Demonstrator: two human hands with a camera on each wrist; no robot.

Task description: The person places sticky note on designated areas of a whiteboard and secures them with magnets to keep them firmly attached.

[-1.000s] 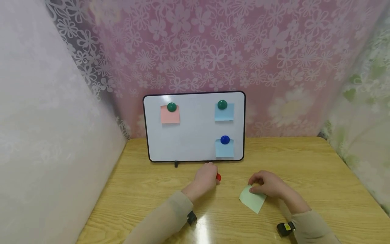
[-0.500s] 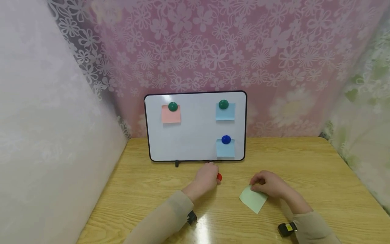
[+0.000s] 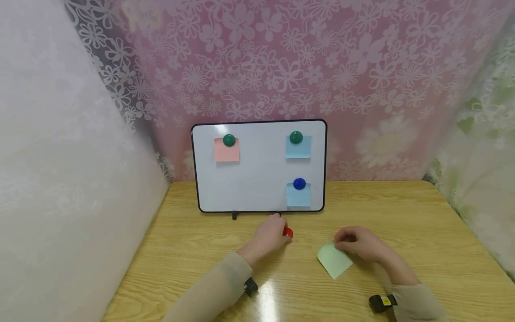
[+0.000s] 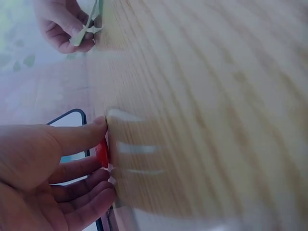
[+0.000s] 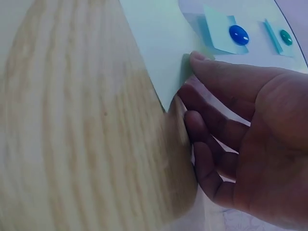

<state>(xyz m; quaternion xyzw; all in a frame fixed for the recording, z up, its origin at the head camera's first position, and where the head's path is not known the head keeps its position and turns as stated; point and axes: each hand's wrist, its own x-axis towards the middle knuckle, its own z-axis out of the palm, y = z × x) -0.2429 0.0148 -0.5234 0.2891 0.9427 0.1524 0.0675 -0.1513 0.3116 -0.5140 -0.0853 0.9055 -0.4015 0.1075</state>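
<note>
Low over the table, my left hand [image 3: 270, 233] has its thumb and index finger around a red round magnet [image 3: 288, 232], just in front of the whiteboard. In the left wrist view the magnet [image 4: 102, 153] shows between those fingers, the other fingers curving beside it. My right hand [image 3: 362, 243] pinches a corner of a pale green sticky note [image 3: 334, 260] between thumb and index finger. The right wrist view shows the thumb on top of the note [image 5: 161, 43], its remaining fingers loosely bent at the tabletop.
A black-framed whiteboard [image 3: 261, 179] stands at the back on small black feet [image 3: 234, 215]. It bears a pink note [image 3: 227, 152] under a green magnet [image 3: 229, 140], and two blue notes, the upper [image 3: 298, 150] with a green magnet, the lower [image 3: 298, 197] with a blue one.
More of the red magnet shows at my left fingers, and it looks tilted. My right hand has shifted slightly right, and the green note has turned a little with it.
</note>
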